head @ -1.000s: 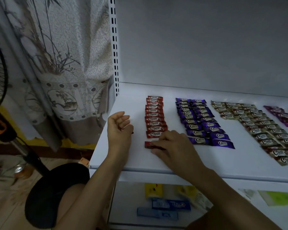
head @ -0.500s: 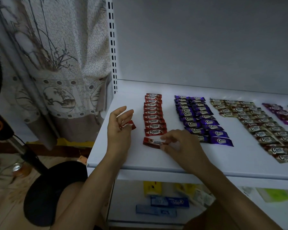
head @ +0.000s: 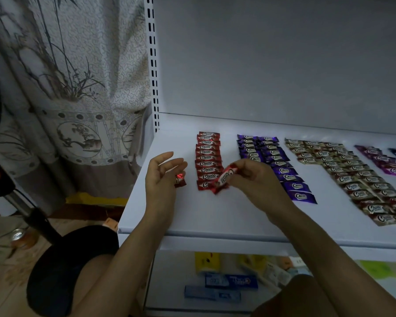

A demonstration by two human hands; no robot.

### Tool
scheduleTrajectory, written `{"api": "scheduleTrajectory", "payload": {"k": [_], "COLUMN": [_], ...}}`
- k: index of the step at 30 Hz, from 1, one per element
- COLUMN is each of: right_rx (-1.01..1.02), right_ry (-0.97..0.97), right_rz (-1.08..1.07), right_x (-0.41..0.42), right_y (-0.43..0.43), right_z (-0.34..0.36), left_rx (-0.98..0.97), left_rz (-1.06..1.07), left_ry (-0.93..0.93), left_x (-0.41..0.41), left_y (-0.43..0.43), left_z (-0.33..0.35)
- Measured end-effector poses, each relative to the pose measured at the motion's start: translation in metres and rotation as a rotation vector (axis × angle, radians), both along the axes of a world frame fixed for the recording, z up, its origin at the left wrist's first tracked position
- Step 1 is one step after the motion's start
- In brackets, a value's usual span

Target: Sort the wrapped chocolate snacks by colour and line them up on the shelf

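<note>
I'm seeing the left hand [head: 162, 177] holding a red snack [head: 180, 180] at its lower fingertips, the other fingers loosely spread, over the left part of the shelf [head: 215, 216]. The right hand [head: 256, 179] is pinching a second red snack [head: 223, 178], tilted, just above the front end of the red column [head: 208, 156]. Purple rows [head: 274, 165], gold rows [head: 348, 177] and a magenta row [head: 382, 161] are lying flat further right.

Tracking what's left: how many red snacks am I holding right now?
2. One red snack is pinched in the right hand; a second red snack is held in the left hand. Others may be hidden in that palm.
</note>
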State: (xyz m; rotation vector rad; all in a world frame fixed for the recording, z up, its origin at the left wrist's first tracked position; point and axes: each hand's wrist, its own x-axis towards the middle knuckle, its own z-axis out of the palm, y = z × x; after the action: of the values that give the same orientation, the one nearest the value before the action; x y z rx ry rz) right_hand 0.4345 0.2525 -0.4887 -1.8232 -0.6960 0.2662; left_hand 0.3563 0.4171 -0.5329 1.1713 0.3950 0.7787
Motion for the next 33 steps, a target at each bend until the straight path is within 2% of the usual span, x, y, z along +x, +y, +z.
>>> {"api": "scheduleTrajectory", "payload": {"k": [4,9,13,14,15,16,18,20,23,26,27,28,30,31,33], "right_rx": [-0.483,-0.498,-0.557,-0.467,-0.319,-0.158,0.014,0.081,0.306,0.484,0.492,0.446,0.162,0.014,-0.184], "right_ry": [-0.648,-0.671,-0.818,-0.760,-0.605,-0.367,0.061,0.224,0.368,0.367,0.270,0.088,-0.371,-0.512,-0.613], "right_rz": [0.123,0.179,0.090,0.047,0.030,0.041,0.098,0.124,0.009,-0.026,-0.047,-0.078,-0.056,0.002,0.128], "right_x": [0.007,0.010,0.013,0.008,-0.002,-0.012,-0.025,-0.031,-0.031,-0.027,-0.024,-0.020,-0.010,-0.007,-0.003], "right_y": [0.005,0.015,0.019,0.020,0.022,0.025,0.031,0.035,0.033,0.029,0.026,0.021,0.009,0.005,0.000], "right_z": [-0.009,-0.018,-0.021,-0.019,-0.015,-0.010,-0.006,-0.008,-0.009,-0.011,-0.012,-0.012,-0.015,-0.019,-0.032], "left_rx": [-0.058,-0.286,-0.344,-0.352,-0.360,-0.367,-0.361,-0.247,0.157,0.549,0.683,0.815,1.031,1.089,1.111], "left_rz": [-0.016,-0.121,-0.242,-0.274,-0.311,-0.349,-0.427,-0.482,-0.452,-0.479,-0.442,-0.351,-0.094,0.003,0.063], "left_ry": [-0.022,-0.199,-0.293,-0.309,-0.330,-0.358,-0.397,-0.349,-0.149,-0.010,0.018,0.041,0.116,0.194,0.359], "left_x": [-0.001,-0.006,-0.011,-0.010,-0.010,-0.010,-0.008,-0.007,-0.008,-0.009,-0.010,-0.011,-0.014,-0.016,-0.019], "left_y": [0.000,0.003,0.002,0.002,0.002,0.002,-0.001,-0.004,-0.012,-0.020,-0.021,-0.019,-0.010,-0.005,0.002], "left_z": [0.004,0.008,0.006,0.006,0.007,0.008,0.011,0.011,0.008,0.006,0.005,0.004,-0.002,-0.005,-0.013]}}
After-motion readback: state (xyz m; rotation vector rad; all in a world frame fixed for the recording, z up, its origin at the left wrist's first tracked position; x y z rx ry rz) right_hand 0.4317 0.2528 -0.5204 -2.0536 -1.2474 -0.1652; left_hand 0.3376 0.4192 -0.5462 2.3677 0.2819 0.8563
